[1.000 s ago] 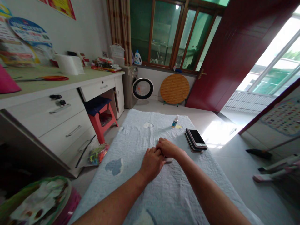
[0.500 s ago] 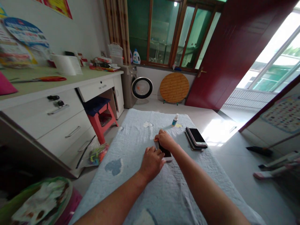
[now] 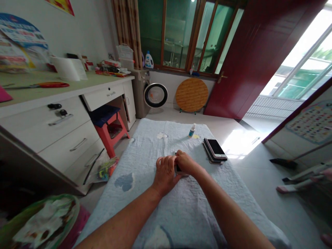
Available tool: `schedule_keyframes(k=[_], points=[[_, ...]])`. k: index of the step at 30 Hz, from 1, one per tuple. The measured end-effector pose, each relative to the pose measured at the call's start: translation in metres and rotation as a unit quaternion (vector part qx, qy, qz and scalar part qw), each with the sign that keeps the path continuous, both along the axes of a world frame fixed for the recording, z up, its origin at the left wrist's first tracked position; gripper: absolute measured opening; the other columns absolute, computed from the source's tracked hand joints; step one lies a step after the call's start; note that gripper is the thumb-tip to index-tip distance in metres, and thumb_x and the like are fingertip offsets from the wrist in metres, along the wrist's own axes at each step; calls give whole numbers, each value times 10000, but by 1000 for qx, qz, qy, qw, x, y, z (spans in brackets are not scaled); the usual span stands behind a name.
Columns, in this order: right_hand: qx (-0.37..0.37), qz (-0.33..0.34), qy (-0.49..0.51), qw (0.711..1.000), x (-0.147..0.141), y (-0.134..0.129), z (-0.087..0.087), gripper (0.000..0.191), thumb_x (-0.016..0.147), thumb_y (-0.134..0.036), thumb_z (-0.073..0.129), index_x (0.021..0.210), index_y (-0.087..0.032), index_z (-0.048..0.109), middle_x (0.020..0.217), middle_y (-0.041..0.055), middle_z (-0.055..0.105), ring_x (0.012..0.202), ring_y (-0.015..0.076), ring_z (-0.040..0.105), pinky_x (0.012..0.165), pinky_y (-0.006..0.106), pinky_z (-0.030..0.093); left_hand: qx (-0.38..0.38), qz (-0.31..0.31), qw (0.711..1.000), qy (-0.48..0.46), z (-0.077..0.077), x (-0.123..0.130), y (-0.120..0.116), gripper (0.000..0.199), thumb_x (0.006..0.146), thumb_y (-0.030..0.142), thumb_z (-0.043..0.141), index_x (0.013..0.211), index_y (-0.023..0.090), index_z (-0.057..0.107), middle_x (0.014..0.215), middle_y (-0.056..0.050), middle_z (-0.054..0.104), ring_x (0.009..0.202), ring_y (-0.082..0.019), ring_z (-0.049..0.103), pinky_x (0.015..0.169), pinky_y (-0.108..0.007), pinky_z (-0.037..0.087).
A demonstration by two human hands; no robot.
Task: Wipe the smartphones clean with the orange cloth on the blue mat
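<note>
A dark-screened phone with a pale frame (image 3: 178, 169) lies on the light blue cloth (image 3: 145, 145), mostly covered by both hands. My left hand (image 3: 165, 173) grips its left side, thumb along the near edge. Pressed onto the screen from the right, my right hand (image 3: 186, 162) has its fingers bunched together; whatever is in them is hidden. Beyond the hands stands a small spray bottle (image 3: 192, 131) with a blue label. To the right lies a stack of devices (image 3: 216, 148), a white-framed phone or tablet on top.
On the left stand a white desk (image 3: 59, 119), a red stool (image 3: 114, 133) and a waste bin (image 3: 75, 221). Behind the cloth-covered surface are a washing machine with its door open (image 3: 155, 95), a round wooden tabletop (image 3: 192, 95) and a red door (image 3: 241, 58).
My right hand has slid from the phone's far end toward its middle, and the orange scrap at its fingers is now hidden. My left hand has shifted slightly forward and left. The view has tilted slightly.
</note>
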State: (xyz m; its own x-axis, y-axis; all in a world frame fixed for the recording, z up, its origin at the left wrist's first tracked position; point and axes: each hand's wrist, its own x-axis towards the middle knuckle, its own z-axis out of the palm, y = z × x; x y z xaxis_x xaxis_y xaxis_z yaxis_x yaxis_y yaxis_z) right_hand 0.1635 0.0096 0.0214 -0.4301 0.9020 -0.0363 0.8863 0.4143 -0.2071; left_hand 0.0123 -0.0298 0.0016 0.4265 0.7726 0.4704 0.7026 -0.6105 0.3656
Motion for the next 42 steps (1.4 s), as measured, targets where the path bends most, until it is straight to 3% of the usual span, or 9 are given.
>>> schedule_keyframes(k=[4, 10, 17, 24, 29, 35, 42], points=[[-29, 3, 6, 1000, -2, -13, 2, 164, 789, -207, 636, 920, -213, 735, 920, 55, 556, 885, 172, 508, 765, 245, 396, -8, 9, 1000, 2, -4, 1, 2, 752, 734, 310, 667, 1371, 197, 283, 1329, -143, 487, 1232, -320, 431, 1082, -527, 180], [-25, -1, 21, 999, -4, -37, 0, 186, 821, -191, 590, 920, -217, 745, 955, 58, 565, 847, 157, 517, 791, 255, 402, -28, -14, 999, 19, -9, 1, 5, 829, 753, 188, 581, 1468, 175, 161, 1358, -123, 522, 1320, -302, 355, 1128, -557, 67], [-25, -2, 98, 995, -1, -42, -3, 200, 832, -162, 573, 913, -203, 752, 941, 60, 568, 868, 149, 513, 778, 232, 401, -67, -68, 995, 36, -7, -2, 8, 739, 766, 219, 559, 1447, 175, 275, 1321, -121, 571, 1325, -290, 377, 1128, -596, 5], [-45, -59, 131, 989, 13, -60, 10, 214, 865, -194, 552, 840, -202, 764, 827, 35, 526, 774, 131, 495, 728, 231, 378, -83, -111, 989, 53, -5, -5, 11, 434, 781, 229, 549, 1213, 236, 592, 1337, -53, 569, 1314, -264, 412, 1154, -546, 108], [-50, -81, 121, 988, 24, -77, 13, 225, 866, -201, 535, 847, -202, 760, 853, 34, 511, 764, 130, 496, 722, 234, 368, -103, -119, 986, 52, -8, -4, 15, 498, 752, 154, 522, 1244, 190, 593, 1370, -70, 540, 1298, -226, 444, 1143, -440, 254], [-50, -131, 131, 981, 37, -85, 13, 233, 863, -164, 513, 864, -194, 745, 882, 48, 565, 818, 138, 551, 752, 220, 388, -107, -125, 985, 49, -9, -3, 16, 509, 738, 112, 513, 1236, 167, 602, 1372, -81, 537, 1278, -216, 469, 1136, -407, 293], [-23, -175, 99, 979, 17, -82, 10, 217, 876, -153, 489, 854, -168, 704, 947, 60, 592, 791, 129, 572, 719, 206, 398, -94, -137, 985, 38, -14, -4, 21, 415, 811, 161, 549, 1221, 176, 611, 1354, -87, 552, 1268, -226, 479, 1121, -419, 319]])
